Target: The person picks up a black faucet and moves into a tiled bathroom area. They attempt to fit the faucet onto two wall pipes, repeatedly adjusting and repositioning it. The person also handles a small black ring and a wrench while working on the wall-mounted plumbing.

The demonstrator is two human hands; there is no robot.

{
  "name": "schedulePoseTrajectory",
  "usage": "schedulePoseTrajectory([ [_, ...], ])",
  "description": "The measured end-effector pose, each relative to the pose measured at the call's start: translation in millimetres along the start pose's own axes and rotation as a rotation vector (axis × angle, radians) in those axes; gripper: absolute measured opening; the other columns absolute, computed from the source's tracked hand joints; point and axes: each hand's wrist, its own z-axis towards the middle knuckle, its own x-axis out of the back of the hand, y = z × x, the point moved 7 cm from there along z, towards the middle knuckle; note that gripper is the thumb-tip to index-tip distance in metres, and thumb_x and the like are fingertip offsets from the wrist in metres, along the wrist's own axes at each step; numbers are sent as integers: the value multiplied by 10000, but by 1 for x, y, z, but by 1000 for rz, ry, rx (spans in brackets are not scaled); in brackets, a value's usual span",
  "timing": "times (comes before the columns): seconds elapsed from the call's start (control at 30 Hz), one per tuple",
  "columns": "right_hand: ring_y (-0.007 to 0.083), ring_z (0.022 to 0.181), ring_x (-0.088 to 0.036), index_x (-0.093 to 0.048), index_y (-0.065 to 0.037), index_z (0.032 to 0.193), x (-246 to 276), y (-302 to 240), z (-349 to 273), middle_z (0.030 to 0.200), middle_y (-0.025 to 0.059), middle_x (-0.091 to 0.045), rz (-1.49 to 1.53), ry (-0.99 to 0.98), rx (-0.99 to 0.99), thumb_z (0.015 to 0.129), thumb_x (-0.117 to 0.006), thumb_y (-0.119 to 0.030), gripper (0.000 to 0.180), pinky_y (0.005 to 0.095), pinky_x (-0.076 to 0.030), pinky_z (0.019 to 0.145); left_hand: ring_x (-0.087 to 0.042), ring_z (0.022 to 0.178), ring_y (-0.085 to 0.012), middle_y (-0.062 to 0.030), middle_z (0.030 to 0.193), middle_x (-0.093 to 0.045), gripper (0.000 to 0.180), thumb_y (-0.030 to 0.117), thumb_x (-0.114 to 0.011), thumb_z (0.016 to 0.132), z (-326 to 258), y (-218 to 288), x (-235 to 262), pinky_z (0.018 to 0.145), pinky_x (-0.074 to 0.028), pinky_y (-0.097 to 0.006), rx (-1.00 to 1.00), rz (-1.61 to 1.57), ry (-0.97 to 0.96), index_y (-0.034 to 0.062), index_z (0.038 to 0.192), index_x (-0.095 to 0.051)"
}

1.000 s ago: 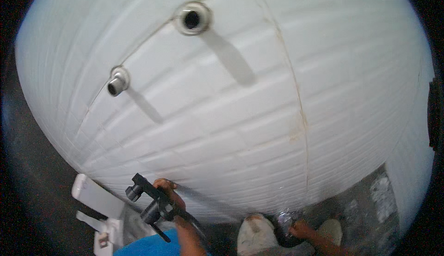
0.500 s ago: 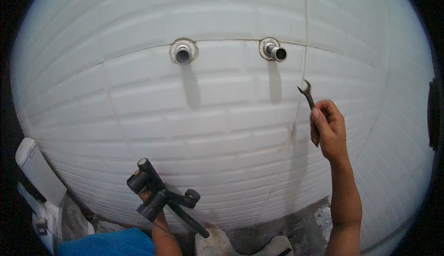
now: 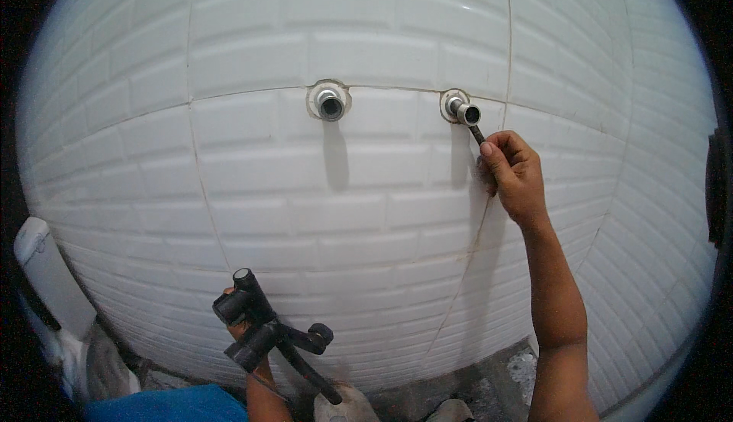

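Observation:
In my right hand is a dark open-end wrench, pinched between thumb and fingers. The wrench's head is at the right pipe fitting, hidden behind its round mouth. To the left, a second metal pipe fitting sticks out of the wall at about the same height. Low on the left, my left hand grips a black wall mixer tap with a long spout. The tap's body covers most of those fingers.
White brick-pattern tiles cover the wall in front, meeting another tiled wall at the right. A white toilet stands at lower left, beside blue cloth. Below is a grey, rough floor.
My right hand has moved up and left, bringing the wrench from open air onto the right fitting. My left hand still holds the tap low down. The view has shifted slightly.

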Motion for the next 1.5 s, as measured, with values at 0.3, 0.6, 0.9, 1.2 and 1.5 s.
schedulePoseTrajectory([
  [0.3, 64, 474, -481, -570, -39, 937, -28, 2, -17, 688, 11, -563, 194, 64, -174, 997, -609, -241, 215, 243, -398, 403, -625, 927, -212, -57, 1124, -632, 313, 115, -711, 879, -4, -10, -5, 827, -514, -350, 69, -356, 47, 54, 1161, -590],
  [0.6, 78, 428, -479, -531, -17, 958, -69, 2, -34, 666, 45, -561, 507, 195, -220, 1019, -569, -280, 273, 248, -400, 356, -616, 919, -199, -45, 1097, -620, 308, 117, -711, 873, -6, -8, -3, 822, -513, -344, 79, -351, 39, 56, 1149, -590],
  [0.9, 171, 453, -544, -494, -29, 999, -119, -10, -33, 677, 99, -575, 900, 192, -246, 1060, -449, -320, 301, 356, -479, 398, -606, 911, -187, -33, 1071, -607, 303, 118, -711, 866, -7, -3, 4, 817, -511, -339, 89, -339, 21, 59, 1137, -590],
  [1.2, 257, 610, -652, -450, -22, 1054, -132, -19, -32, 795, 162, -620, 967, 225, -257, 1069, -405, -338, 320, 439, -581, 566, -596, 903, -174, -22, 1044, -595, 298, 120, -711, 860, -3, 3, 4, 811, -509, -334, 78, -341, -10, 61, 1125, -589],
  [1.5, 295, 687, -692, -431, -23, 1051, -134, -21, -31, 860, 209, -645, 990, 204, -288, 1082, -353, -310, 298, 450, -606, 628, -586, 895, -162, -10, 1018, -582, 293, 122, -710, 853, 1, 11, 3, 806, -507, -329, 71, -348, -54, 64, 1114, -589],
])
